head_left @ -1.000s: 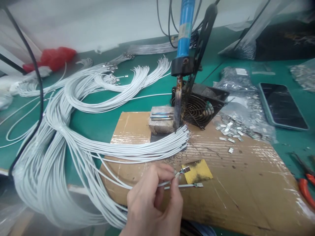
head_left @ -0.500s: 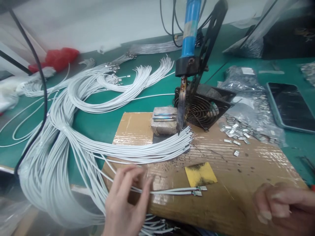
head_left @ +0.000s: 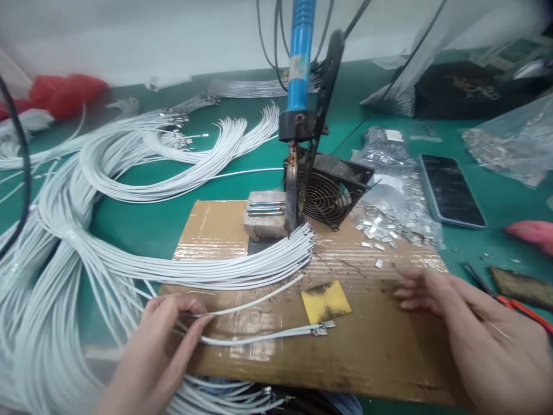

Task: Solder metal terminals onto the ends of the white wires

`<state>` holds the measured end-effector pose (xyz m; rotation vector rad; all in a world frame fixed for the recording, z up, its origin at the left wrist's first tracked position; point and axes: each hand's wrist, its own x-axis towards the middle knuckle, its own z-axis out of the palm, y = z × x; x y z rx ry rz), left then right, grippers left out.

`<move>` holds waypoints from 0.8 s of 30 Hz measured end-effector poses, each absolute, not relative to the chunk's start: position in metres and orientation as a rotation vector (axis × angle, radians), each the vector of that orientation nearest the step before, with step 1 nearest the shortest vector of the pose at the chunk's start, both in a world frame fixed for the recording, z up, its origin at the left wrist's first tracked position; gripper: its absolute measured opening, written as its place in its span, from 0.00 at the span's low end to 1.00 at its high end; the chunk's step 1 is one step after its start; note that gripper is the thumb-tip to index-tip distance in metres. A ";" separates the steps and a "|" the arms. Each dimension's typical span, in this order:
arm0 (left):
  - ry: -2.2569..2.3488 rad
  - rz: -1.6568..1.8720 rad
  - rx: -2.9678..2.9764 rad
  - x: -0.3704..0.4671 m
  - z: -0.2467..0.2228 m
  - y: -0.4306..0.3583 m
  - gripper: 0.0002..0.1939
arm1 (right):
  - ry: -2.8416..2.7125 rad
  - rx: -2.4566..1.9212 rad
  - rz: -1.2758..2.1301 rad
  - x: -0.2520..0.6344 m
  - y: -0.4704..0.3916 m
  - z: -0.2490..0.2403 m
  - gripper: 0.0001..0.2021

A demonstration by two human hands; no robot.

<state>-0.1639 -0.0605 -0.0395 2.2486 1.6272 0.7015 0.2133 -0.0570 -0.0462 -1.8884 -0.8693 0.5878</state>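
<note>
A smooth green worktop [head_left: 237,187] carries a glossy, creased cardboard sheet [head_left: 380,346]. Over its left edge, the left hand [head_left: 162,337] pinches a slim white cable [head_left: 259,300]; over the right edge, the right hand [head_left: 464,325] is half open, whether holding anything I cannot tell. Nearer the front edge lie flat metal plugs [head_left: 320,330].

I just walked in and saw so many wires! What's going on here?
A person's left hand pinches one white cable over the cardboard. Two cables with metal tips lie nearer the person. The right hand is by the cardboard's right side. A blue soldering iron points down behind.
</note>
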 end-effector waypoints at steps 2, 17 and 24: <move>1.495 0.603 2.193 -0.154 -0.031 -0.062 0.06 | -0.941 -2.027 0.566 0.217 -0.049 -0.043 0.22; 1.169 0.533 1.276 -0.064 -0.009 -0.040 0.08 | -1.003 -2.060 0.519 0.201 -0.049 -0.059 0.20; 1.186 0.606 1.088 -0.062 -0.010 -0.039 0.13 | -1.200 -1.790 0.725 0.169 -0.069 -0.042 0.13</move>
